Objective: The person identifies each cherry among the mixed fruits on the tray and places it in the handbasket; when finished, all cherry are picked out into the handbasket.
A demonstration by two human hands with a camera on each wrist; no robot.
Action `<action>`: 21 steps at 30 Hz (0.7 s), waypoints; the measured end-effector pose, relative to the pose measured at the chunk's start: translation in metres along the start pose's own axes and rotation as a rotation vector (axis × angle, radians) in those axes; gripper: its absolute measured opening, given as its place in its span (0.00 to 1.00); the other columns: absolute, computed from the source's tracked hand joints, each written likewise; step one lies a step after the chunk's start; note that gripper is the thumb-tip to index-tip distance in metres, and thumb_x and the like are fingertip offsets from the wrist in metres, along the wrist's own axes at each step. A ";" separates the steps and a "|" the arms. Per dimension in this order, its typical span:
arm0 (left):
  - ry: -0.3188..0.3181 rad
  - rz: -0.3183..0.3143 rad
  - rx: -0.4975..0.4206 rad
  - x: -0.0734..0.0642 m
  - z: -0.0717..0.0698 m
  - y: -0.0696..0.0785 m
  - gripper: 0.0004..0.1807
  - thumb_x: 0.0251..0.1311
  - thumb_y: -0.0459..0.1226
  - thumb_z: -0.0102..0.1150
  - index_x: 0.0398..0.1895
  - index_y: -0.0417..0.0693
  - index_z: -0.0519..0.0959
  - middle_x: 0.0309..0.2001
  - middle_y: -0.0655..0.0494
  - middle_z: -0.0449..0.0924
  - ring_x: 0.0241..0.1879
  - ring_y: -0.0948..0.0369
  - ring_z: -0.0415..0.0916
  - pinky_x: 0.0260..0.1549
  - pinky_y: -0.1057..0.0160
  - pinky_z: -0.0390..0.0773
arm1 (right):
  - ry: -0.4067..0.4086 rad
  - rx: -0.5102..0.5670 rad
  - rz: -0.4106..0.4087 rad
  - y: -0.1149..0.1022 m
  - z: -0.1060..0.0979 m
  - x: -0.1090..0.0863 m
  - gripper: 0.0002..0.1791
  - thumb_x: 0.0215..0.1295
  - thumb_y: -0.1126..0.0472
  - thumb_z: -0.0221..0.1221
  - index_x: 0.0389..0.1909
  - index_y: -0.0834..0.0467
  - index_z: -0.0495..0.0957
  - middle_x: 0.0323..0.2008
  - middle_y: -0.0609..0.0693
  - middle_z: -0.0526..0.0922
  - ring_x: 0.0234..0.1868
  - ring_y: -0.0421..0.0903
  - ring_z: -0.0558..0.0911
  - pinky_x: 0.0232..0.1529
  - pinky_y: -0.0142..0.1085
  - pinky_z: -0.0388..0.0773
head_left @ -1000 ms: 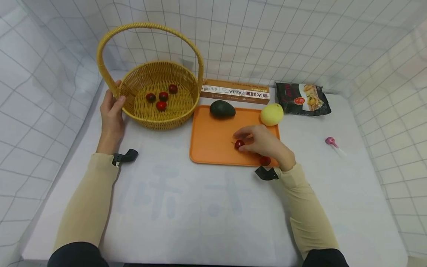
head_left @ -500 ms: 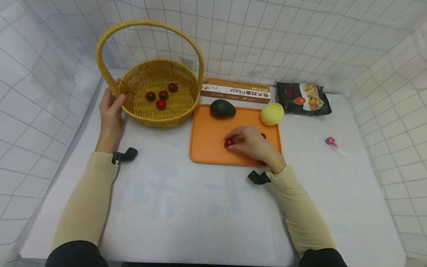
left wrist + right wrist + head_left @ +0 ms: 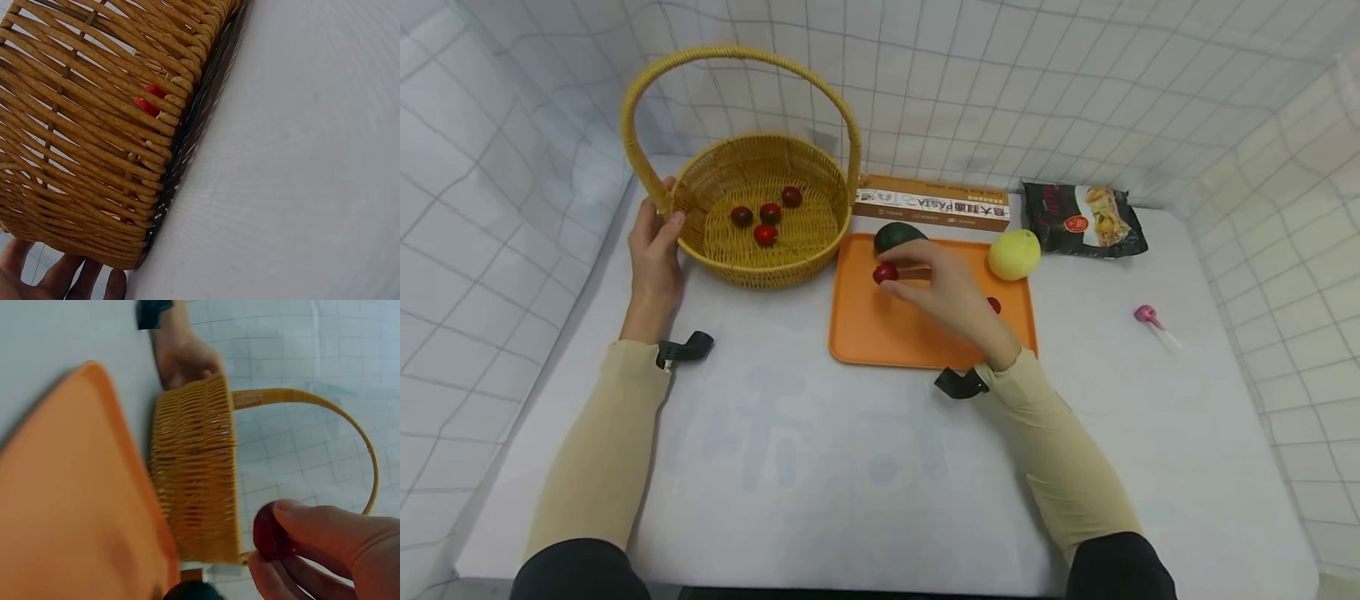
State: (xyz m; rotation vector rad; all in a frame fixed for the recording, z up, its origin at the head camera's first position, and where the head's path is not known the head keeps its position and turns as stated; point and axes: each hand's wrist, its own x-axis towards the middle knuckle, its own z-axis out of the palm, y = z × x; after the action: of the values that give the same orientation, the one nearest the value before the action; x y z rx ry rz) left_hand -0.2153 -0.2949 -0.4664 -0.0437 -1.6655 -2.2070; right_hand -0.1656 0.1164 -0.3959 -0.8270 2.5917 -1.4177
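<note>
Fingers and thumb of my right hand, drawn nearly together, pinch a cherry above an orange tray, near an avocado. My left hand grips the side of a wicker basket with four cherries inside. Another cherry lies on the tray, a yellow fruit at its far corner; beyond stretch a pasta box and a black packet.

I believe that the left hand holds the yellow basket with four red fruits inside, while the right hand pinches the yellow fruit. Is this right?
Not quite: the right hand pinches a single red fruit, not the yellow fruit, which lies apart from it; the head view shows this. The rest stands: the left hand holds the yellow basket, with four red fruits inside.
</note>
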 end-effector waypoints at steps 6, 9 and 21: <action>0.002 -0.001 -0.020 0.001 0.001 0.000 0.30 0.68 0.38 0.62 0.74 0.49 0.75 0.72 0.48 0.73 0.70 0.52 0.67 0.69 0.63 0.62 | 0.082 0.063 -0.042 -0.019 0.010 0.031 0.20 0.66 0.61 0.72 0.58 0.59 0.85 0.55 0.51 0.86 0.52 0.47 0.88 0.54 0.39 0.85; 0.003 -0.001 -0.013 0.000 0.000 0.000 0.29 0.68 0.38 0.61 0.74 0.50 0.75 0.72 0.48 0.72 0.70 0.53 0.67 0.70 0.63 0.61 | 0.068 0.058 -0.044 -0.026 0.021 0.045 0.20 0.67 0.62 0.71 0.59 0.60 0.84 0.57 0.53 0.85 0.55 0.49 0.87 0.55 0.38 0.84; -0.006 -0.011 0.018 -0.002 -0.004 0.001 0.29 0.70 0.39 0.61 0.74 0.52 0.74 0.73 0.48 0.72 0.73 0.52 0.65 0.73 0.63 0.58 | 0.068 -0.079 -0.089 -0.044 0.052 0.077 0.19 0.69 0.62 0.70 0.59 0.63 0.84 0.56 0.57 0.86 0.54 0.49 0.86 0.55 0.37 0.83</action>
State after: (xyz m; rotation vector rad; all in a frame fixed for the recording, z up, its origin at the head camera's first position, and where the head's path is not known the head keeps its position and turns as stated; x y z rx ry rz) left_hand -0.2127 -0.2982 -0.4670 -0.0361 -1.6929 -2.2014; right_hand -0.1966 0.0200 -0.3761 -0.9308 2.7101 -1.3968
